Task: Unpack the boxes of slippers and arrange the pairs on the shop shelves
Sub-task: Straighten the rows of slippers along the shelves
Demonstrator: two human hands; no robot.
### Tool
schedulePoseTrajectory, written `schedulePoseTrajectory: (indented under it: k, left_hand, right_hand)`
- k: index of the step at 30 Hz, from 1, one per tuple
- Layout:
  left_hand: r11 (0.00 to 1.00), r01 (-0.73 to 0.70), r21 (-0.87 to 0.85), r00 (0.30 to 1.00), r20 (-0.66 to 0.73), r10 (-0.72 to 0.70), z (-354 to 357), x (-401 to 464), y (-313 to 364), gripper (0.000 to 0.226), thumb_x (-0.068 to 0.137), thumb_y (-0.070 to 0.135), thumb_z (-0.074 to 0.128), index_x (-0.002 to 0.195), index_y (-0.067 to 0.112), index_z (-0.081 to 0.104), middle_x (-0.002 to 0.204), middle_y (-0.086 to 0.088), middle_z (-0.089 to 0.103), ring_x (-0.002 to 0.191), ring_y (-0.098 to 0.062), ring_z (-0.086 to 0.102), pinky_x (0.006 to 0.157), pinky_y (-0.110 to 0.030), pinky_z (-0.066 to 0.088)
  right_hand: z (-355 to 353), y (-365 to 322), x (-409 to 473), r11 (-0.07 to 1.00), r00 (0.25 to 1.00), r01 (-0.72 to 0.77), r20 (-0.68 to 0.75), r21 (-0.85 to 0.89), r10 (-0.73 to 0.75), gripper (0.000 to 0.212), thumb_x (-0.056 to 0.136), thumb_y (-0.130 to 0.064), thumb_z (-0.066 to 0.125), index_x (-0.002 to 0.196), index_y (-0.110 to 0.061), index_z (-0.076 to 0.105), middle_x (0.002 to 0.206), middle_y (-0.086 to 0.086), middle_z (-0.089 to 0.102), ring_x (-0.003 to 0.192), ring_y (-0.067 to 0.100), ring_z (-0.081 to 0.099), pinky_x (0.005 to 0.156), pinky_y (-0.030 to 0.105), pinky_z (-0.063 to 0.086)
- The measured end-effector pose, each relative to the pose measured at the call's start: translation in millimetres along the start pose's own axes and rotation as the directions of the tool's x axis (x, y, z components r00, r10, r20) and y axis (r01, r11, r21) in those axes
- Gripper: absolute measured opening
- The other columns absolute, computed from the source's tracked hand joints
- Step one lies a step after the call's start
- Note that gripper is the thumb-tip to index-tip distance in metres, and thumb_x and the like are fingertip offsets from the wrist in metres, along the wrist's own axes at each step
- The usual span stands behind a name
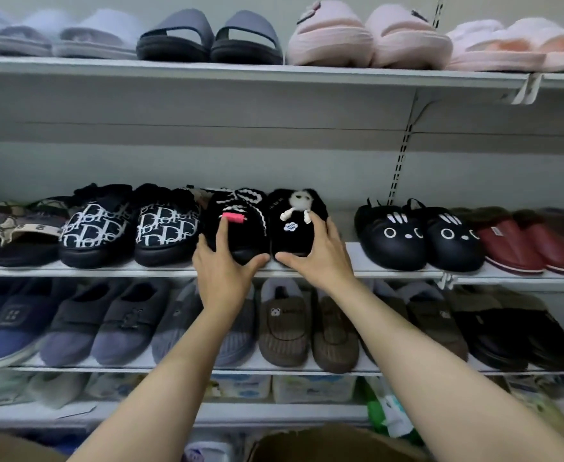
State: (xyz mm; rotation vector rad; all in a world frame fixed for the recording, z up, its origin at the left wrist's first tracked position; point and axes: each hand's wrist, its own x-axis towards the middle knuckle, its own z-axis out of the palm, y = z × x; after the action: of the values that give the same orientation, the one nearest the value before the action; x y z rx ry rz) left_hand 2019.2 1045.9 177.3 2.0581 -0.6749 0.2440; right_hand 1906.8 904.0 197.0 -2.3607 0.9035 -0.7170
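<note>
Head view: the person's left hand (pixel 222 271) grips the toe of a black fuzzy slipper with a pink tag (pixel 240 225), fingers curled over its top and thumb at its front. The right hand (pixel 320 258) grips the toe of the matching black slipper with a small white doll (pixel 295 221). Both slippers sit on the middle shelf (pixel 354 261), touching side by side, just right of the black-and-white lettered pair (pixel 130 225) and left of the black cat-face pair (pixel 420 233).

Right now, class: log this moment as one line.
left hand: holds black slipper | right hand: holds doll slipper | middle shelf
</note>
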Motion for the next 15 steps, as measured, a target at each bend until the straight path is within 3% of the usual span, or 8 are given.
schedulePoseTrajectory:
  k: [7,15]
  left_hand:
    - [0.999,0.005,-0.05,1.0,0.027,-0.003,-3,-2,3,0.102,0.076,0.053,0.08,0.156,0.04,0.017,0.159,-0.027,0.019,0.148,-0.04,0.016,0.114,-0.049,0.028]
    - [0.998,0.006,-0.068,1.0,-0.007,-0.007,4,-8,11,0.099,0.074,0.047,0.083,0.155,0.035,0.028,0.152,-0.028,0.032,0.142,-0.042,0.026,0.114,-0.046,0.027]
  right_hand:
    - [5,-8,-5,0.996,0.995,-0.076,-0.07,-0.041,0.073,0.108,0.07,-0.061,0.081,0.156,-0.039,0.018,0.167,0.009,0.012,0.148,0.033,0.029,0.115,0.041,0.034]
    - [-3,-2,-13,0.997,0.993,-0.065,-0.106,-0.043,0.06,0.106,0.069,-0.061,0.081,0.155,-0.038,0.024,0.165,0.007,0.022,0.149,0.029,0.029,0.114,0.04,0.034]
